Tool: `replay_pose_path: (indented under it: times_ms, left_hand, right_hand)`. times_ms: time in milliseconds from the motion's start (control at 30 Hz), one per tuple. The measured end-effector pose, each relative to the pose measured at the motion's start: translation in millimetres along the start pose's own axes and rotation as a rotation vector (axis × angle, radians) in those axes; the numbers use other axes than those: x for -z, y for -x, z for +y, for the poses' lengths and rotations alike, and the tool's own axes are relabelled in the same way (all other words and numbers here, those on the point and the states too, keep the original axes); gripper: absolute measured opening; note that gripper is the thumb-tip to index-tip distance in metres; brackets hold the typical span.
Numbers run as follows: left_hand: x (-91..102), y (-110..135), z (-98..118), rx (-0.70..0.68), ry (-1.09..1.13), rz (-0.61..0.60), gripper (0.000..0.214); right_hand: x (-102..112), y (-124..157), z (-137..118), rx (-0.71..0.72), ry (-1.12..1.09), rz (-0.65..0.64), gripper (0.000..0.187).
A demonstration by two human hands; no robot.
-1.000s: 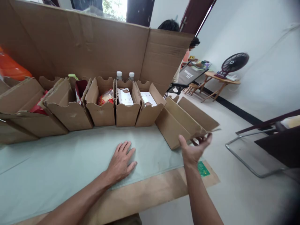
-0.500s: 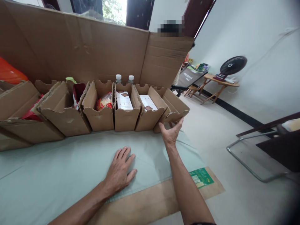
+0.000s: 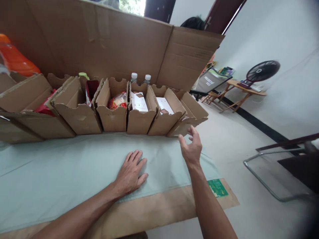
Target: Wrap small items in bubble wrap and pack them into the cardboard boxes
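Note:
My left hand [image 3: 132, 172] lies flat on the pale green cloth [image 3: 74, 169], fingers spread and holding nothing. In front of the rightmost cardboard bin [image 3: 183, 128] is my right hand [image 3: 191, 146], its fingers curved and apart, with nothing in it. That bin tilts at the right end of a row of open cardboard bins. Two bins to its left hold white boxes [image 3: 139, 102]. Another holds a red-and-clear food packet [image 3: 118, 100]. Red packages [image 3: 46, 108] show in bins farther left.
A tall cardboard panel [image 3: 129, 46] stands behind the bins, with two white-capped bottles [image 3: 147, 79] and an orange bottle [image 3: 18, 61] before it. To the right are a folding chair [image 3: 211, 81], a fan [image 3: 264, 71] on a small wooden table [image 3: 234, 83], and a metal frame [image 3: 261, 191].
My right hand has let go of the rightmost bin and drawn back toward me. My left hand stays on the cloth. The camera view has shifted slightly.

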State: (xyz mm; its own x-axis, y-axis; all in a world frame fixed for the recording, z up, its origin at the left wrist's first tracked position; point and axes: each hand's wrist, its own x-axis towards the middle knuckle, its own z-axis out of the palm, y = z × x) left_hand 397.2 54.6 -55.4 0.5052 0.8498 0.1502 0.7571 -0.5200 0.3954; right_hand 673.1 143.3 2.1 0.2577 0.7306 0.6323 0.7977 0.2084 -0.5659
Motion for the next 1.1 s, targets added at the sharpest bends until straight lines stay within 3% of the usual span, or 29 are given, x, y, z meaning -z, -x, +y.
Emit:
replay_pose_path:
  times_ms: [100, 167, 233, 300, 367, 433, 533, 733, 800, 867, 967, 1100]
  left_hand:
    - [1.7, -0.6, 0.5, 0.018, 0.026, -0.002, 0.055]
    - [0.6, -0.8, 0.0, 0.024, 0.067, 0.004, 0.056]
    - [-2.1, -1.4, -2.2, 0.022, 0.144, 0.020, 0.057]
    - [-5.3, -2.6, -6.3, 0.049, 0.289, 0.088, 0.060]
    - [-8.0, -4.4, -11.4, 0.129, 0.478, 0.222, 0.064]
    - [-9.3, -6.4, -16.3, 0.214, 0.617, 0.347, 0.065]
    - [-8.7, -9.0, -21.5, 0.267, 0.684, 0.431, 0.065]
    - [2.7, -8.8, -24.3, 0.281, 0.771, 0.478, 0.067]
    - [10.8, -5.5, -20.0, 0.271, 0.801, 0.459, 0.069]
    - [20.6, -1.0, -9.6, 0.251, 0.831, 0.434, 0.070]
    - [35.2, 6.1, 17.2, 0.171, 0.937, 0.344, 0.069]
    - [44.9, 17.7, 54.6, 0.006, 1.109, 0.129, 0.067]
  right_hand:
    - [-3.1, -22.5, -45.7, 0.014, -0.021, -0.165, 0.070]
    - [-11.9, -45.5, -71.7, 0.007, 0.141, -0.326, 0.064]
    - [-19.1, -64.3, -88.8, -0.004, 0.307, -0.424, 0.044]
    - [-20.6, -70.7, -97.9, -0.012, 0.367, -0.436, 0.027]
    - [-14.4, -61.7, -102.1, -0.010, 0.376, -0.414, 0.022]
    - [0.8, -39.2, -105.1, -0.011, 0.387, -0.401, 0.021]
    - [40.5, 10.1, -110.1, 0.029, 0.335, -0.365, 0.019]
    - [163.5, 121.0, -99.6, 0.238, 0.112, -0.312, 0.019]
    - [203.3, 156.2, -89.7, 0.146, 0.098, -0.237, 0.022]
    - [231.9, 188.7, -82.9, -0.094, 0.083, -0.063, 0.046]
    - [243.6, 227.1, -81.1, -0.444, -0.053, 0.073, 0.084]
    - [208.8, 248.7, -83.1, -0.595, -0.078, -0.092, 0.085]
